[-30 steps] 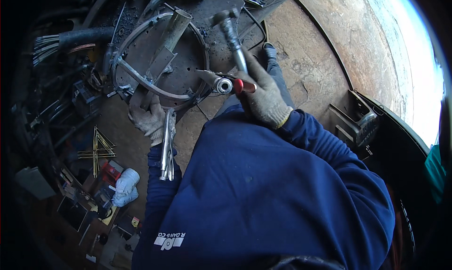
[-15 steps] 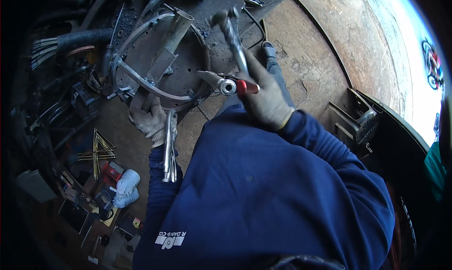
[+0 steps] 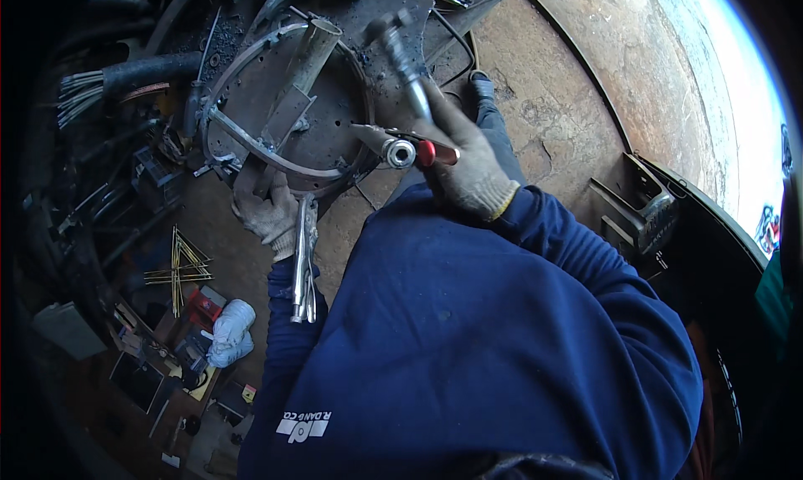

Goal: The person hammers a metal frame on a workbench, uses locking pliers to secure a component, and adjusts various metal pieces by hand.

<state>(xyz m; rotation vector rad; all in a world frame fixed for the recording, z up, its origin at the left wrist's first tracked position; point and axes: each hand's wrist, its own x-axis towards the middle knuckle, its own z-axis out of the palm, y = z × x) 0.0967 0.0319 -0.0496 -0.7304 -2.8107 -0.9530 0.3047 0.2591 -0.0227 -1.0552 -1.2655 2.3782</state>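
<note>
My gloved right hand [image 3: 470, 166] is closed round the shiny handle of a hammer [image 3: 404, 68], its head blurred above the steel plate [image 3: 339, 124]. At the same hand is a tool with a pointed metal end, a round hollow boss and a red part [image 3: 427, 153]; how it is held is partly hidden. My gloved left hand [image 3: 266, 210] is closed round the near end of a flat metal piece [image 3: 261, 179] at the rim of a metal ring [image 3: 314, 172]. Locking pliers [image 3: 303, 266] hang from the rim beside it. A pipe [image 3: 314, 53] and an angle-shaped piece [image 3: 288, 116] slant across the ring.
Thick cable-like rods [image 3: 84, 97] and scrap metal lie at the left. Thin yellowish rods [image 3: 178, 271] are on the floor, near a white bundle [image 3: 230, 333] and a red box [image 3: 203, 308]. A metal frame [image 3: 636, 208] stands at right.
The hammer and my right hand have shifted slightly left. My left hand stays at the ring's rim. Outside at the far right, a bright figure has moved lower in the view.
</note>
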